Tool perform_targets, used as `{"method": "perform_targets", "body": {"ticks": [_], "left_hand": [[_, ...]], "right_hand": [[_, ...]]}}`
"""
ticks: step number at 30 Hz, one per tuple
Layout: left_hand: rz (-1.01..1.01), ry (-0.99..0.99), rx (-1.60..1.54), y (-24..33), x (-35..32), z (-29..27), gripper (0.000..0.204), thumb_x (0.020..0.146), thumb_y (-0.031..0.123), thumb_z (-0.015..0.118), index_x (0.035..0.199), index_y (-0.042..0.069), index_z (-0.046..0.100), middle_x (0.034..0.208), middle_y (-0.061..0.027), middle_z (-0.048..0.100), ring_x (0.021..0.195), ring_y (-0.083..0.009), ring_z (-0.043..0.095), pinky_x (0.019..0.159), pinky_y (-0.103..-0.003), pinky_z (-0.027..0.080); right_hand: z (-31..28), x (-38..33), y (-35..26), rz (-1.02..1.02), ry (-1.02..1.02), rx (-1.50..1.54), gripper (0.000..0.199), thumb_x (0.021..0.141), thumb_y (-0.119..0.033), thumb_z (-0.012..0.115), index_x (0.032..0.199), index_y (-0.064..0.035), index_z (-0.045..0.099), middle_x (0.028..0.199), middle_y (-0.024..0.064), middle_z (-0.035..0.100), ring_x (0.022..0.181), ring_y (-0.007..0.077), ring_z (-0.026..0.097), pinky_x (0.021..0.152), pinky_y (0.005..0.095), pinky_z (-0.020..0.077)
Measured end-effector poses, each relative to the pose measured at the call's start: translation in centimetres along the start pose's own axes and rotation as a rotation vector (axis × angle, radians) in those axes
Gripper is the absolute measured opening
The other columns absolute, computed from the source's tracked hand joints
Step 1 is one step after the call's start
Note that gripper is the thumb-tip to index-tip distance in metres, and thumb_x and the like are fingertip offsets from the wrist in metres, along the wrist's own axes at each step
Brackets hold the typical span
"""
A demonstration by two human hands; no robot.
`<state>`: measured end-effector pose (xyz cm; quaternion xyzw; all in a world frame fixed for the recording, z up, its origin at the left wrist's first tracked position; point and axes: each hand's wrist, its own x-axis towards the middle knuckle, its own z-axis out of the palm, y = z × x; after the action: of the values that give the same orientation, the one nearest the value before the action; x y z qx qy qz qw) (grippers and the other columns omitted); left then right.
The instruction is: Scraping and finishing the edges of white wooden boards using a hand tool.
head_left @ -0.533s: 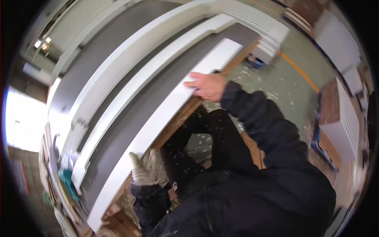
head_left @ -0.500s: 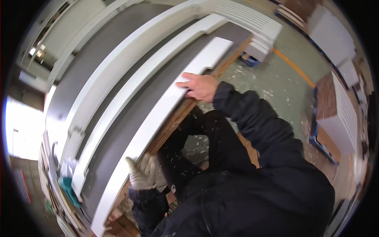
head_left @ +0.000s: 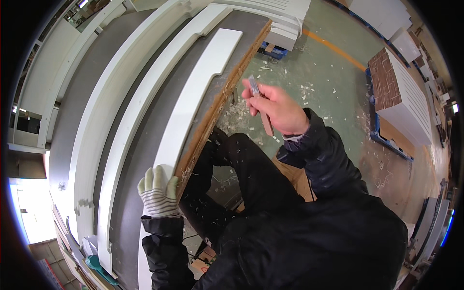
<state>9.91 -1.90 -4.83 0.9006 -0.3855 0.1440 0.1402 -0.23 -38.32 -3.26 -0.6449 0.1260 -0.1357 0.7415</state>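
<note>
Since the earlier frame, the bare right hand [head_left: 280, 106] has left the board and come up over the floor side, now carrying a small tool; the left hand [head_left: 159, 193], in a cream glove with grey stripes, has turned to lie on top of the board.

The right fingers pinch the slim flat tool with a reddish-brown handle [head_left: 265, 121], its pale end pointing up and away from the body. That end is blurred, so whether it carries a bare blade I cannot tell; if it does, a slip could catch the glove or the dark trousers below. The left fingers lie flat and extended, thumb apart, on the long white board with a stepped edge [head_left: 192, 99]. With only this hand on it, a sideways push on the far end could swivel the board and scuff its face.

The board lies on the dark grey worktop [head_left: 142, 150], near the frayed brown front edge [head_left: 220, 108], where loose fibres might snag the tool or the glove. Just beyond, a second long white board [head_left: 154, 79] lies alongside; a swing that way could knock the two together and chip them.
</note>
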Motion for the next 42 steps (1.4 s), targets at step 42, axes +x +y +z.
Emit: {"method": "perform_targets", "body": {"ticks": [42], "left_hand": [[-0.010, -0.162, -0.084, -0.9, -2.7, -1.3, 0.062, 0.078, 0.027, 0.081, 0.133, 0.007, 0.060, 0.137, -0.0204, 0.055, 0.116, -0.0362, 0.051, 0.097, -0.048, 0.045]], "right_hand": [[-14.4, 17.5, 3.7, -0.462, 0.423, -0.979, 0.035, 0.099, -0.031, 0.057, 0.128, -0.0128, 0.065, 0.097, 0.0214, 0.071, 0.074, 0.0298, 0.070, 0.069, 0.0378, 0.0543]]}}
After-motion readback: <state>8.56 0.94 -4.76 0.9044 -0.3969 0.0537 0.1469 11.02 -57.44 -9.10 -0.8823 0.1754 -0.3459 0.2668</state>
